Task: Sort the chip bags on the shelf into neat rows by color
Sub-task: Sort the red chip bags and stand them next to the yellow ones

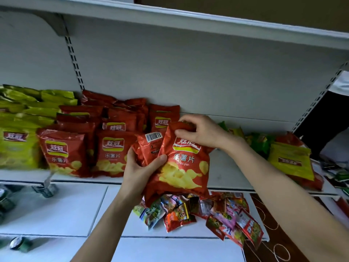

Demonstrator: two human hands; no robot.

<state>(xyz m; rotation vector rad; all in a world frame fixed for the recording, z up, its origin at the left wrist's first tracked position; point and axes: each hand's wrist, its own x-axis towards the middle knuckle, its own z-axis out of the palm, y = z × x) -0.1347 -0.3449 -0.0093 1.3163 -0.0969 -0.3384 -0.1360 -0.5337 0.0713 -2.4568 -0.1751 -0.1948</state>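
Just right of the red rows (113, 148), a red chip bag (185, 173) hangs roughly upright, long axis vertical, with a second red bag (149, 146) back-out against its side nearer the rows. The left grip (140, 171) clamps both low down and is nearer the rows; the right grip (202, 133) pinches the front bag's top edge.
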